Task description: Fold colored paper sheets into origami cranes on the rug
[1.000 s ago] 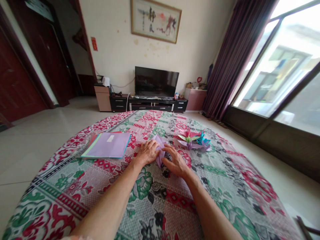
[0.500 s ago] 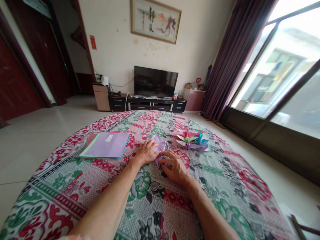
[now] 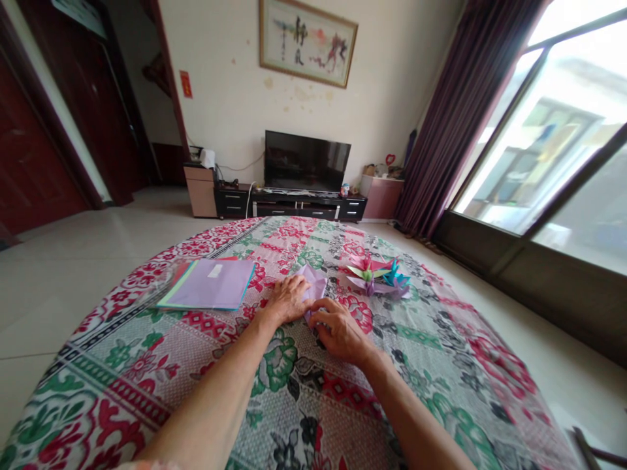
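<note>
Since a second ago your right hand (image 3: 337, 329) has drawn back toward you and curled: it lay flat with fingers stretched beside the paper, and now its fingers are bunched together on the near tip of the lilac origami sheet (image 3: 316, 282). Your left hand (image 3: 289, 299) has hardly shifted; it lies flat and spread, palm down, on the left part of that sheet. The sheet itself lies on the table (image 3: 441, 365) between your two hands, its far corner poking out beyond your left fingers, with the finished paper cranes (image 3: 375, 274) just beyond it to the right and the sleeve of coloured sheets (image 3: 210, 292) off to the left, apart from your work. To make this fold clean, I would keep the left palm heavy so the layers underneath cannot slide on the patterned cloth, which is soft and gives little backing. Bring the pinched tip exactly onto its matching edge before you flatten anything, then run one fingertip from the middle of the crease outward. Your knuckles hide the tip from view, so whether the edges meet cannot be told; lift the fingers a little and check before pressing hard.
</note>
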A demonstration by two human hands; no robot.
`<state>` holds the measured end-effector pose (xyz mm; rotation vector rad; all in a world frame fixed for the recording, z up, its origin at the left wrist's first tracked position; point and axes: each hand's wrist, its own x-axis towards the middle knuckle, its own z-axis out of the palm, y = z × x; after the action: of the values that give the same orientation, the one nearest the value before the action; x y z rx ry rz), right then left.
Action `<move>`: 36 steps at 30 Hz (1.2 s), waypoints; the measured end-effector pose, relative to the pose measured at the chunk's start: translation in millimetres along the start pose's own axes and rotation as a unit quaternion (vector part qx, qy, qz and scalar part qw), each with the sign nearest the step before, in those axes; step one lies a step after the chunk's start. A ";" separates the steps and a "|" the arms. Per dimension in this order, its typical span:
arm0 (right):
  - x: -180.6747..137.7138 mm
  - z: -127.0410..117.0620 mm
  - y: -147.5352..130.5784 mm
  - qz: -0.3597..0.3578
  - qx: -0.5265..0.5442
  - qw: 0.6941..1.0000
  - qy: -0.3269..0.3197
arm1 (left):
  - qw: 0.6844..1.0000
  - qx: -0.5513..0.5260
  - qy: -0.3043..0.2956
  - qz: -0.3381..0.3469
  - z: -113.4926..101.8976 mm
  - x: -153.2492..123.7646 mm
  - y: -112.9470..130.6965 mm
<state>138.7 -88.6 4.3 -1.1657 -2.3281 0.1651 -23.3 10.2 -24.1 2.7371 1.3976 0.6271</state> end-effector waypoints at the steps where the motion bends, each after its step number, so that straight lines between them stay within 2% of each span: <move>1: 1.7 -1.5 0.0 -0.010 -0.010 1.000 -0.011 | 1.000 0.000 -0.002 0.000 0.0 0.3 -0.2; 11: 29.6 -20.5 -13.2 -0.085 -0.148 0.977 -0.125 | 0.999 0.009 -0.035 0.010 -10.0 -2.6 3.2; 16: 35.0 -21.4 -20.4 -0.101 -0.178 0.970 -0.134 | 0.999 0.008 -0.052 0.008 -16.1 -4.1 5.4; 20: 34.5 -17.4 -17.0 -0.094 -0.163 0.975 -0.119 | 0.999 0.002 -0.042 0.010 -14.6 -3.9 4.8; 23: 33.1 -13.0 -5.9 -0.073 -0.081 0.989 -0.097 | 0.999 0.004 -0.037 0.012 -11.3 -3.0 3.1; 26: 27.9 -6.3 7.6 -0.007 0.026 1.000 -0.008 | 0.999 0.002 -0.033 0.022 -7.7 -1.3 0.8; 29: 19.2 2.0 14.5 0.040 0.026 0.998 0.051 | 0.999 -0.001 -0.018 0.036 -5.3 0.0 -1.2; 36: 9.5 11.4 11.4 0.053 0.031 0.996 0.060 | 0.999 -0.003 -0.003 0.035 -5.8 -0.9 -0.4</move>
<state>136.4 -72.8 -5.4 -1.2338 -2.1426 0.1988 -26.1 8.7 -19.1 2.7919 1.3024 0.6229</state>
